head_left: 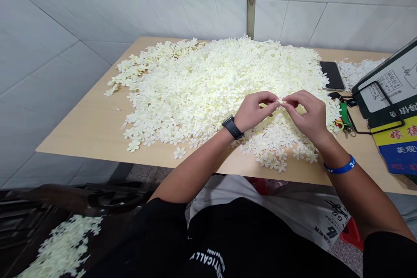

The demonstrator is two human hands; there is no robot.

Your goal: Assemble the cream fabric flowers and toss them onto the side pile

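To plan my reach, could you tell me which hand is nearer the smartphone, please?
Right: the right hand sits down-left of the smartphone; the left hand lies farther left.

From here I see the table (81,134) pushed against a tiled wall (97,4), with a heap of fabric flowers (208,78) covering most of it. Right of the heap lie a phone (332,75) and keys (345,117), then a propped booklet (387,82). Another flower pile (61,247) sits below the table's left side, on a dark wooden seat (26,221).

Place: tiled workroom (maybe part of a home) | signs: white wall tiles (202,13), table (81,134) heaped with fabric blossoms (208,82)
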